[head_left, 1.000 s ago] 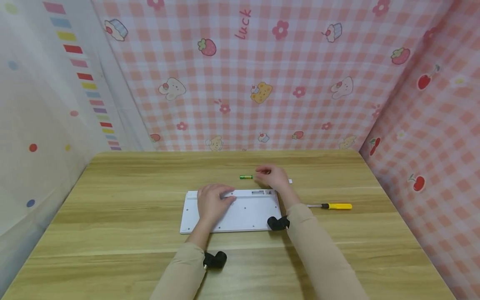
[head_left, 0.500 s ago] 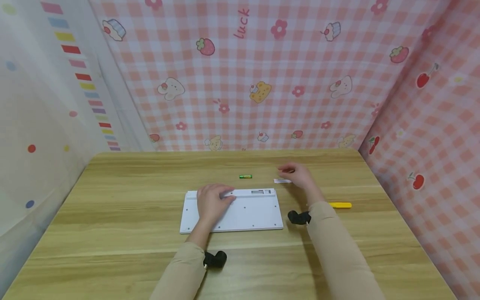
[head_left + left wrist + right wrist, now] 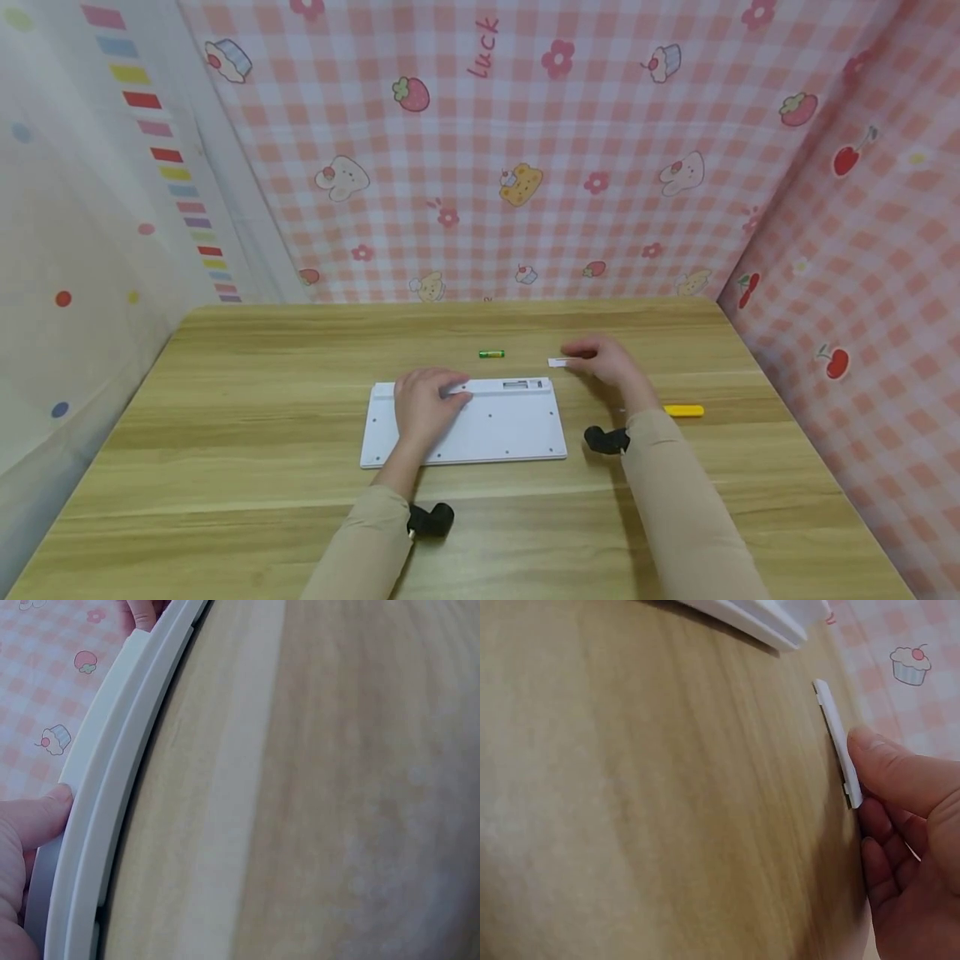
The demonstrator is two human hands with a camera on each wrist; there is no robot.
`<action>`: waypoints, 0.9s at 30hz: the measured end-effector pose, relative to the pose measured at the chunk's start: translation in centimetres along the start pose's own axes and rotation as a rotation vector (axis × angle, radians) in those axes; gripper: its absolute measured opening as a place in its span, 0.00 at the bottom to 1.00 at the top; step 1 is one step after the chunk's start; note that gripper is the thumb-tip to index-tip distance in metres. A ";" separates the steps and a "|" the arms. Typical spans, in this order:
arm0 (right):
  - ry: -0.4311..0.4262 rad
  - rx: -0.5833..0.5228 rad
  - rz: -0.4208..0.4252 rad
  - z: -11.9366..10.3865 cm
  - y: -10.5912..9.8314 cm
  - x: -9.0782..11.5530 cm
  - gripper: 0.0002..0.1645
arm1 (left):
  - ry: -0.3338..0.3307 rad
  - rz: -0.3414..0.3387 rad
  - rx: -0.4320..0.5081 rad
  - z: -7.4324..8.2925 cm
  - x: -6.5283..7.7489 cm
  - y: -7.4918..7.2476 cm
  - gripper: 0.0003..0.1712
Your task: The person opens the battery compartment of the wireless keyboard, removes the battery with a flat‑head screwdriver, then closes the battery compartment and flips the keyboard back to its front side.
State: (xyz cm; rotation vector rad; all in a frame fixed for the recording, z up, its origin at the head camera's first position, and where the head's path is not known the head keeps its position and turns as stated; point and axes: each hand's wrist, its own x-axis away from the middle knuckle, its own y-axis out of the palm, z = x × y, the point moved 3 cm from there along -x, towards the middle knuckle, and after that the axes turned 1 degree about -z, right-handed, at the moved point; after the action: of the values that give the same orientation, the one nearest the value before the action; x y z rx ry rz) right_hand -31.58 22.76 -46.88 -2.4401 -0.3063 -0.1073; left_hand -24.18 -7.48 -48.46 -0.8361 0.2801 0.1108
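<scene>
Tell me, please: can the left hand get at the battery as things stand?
Probably yes, if the left hand lets go of the keyboard. The battery lies past its far edge, and I see nothing in the way; the right hand is farther right, at the white strip.

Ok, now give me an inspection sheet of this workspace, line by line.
Surface: wood-grain table.
Things: white keyboard underside up, battery slot open; green battery lying beyond it; white cover right of the battery.
Clutter: yellow screwdriver, partly hidden by the right sleeve.
Left hand: holds the keyboard's raised far edge.
Right hand: thumb at the cover; whether it pinches it, cannot tell.
Cables: nothing seen.
Surroundings: pink checked cloth behind and at right, pale dotted cloth at left.
</scene>
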 end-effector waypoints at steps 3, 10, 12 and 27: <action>-0.026 0.026 0.024 0.1 0.1 0.0 0.15 | -0.006 -0.004 0.007 0.0 0.0 0.0 0.13; -0.060 0.104 0.092 0.1 0.3 -0.2 0.09 | 0.004 0.007 0.011 0.0 0.0 0.0 0.13; -0.042 0.114 0.098 0.2 0.2 -0.2 0.09 | 0.005 0.009 0.016 -0.1 0.0 0.0 0.13; -0.030 0.030 0.014 0.3 -0.7 0.9 0.07 | 0.016 0.017 0.017 0.1 0.0 -0.2 0.14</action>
State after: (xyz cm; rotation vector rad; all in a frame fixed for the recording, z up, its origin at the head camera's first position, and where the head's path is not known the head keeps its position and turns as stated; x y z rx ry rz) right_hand -30.84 23.64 -46.58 -2.4160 -0.3026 -0.0596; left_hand -24.08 -7.54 -48.31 -0.8182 0.3025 0.1174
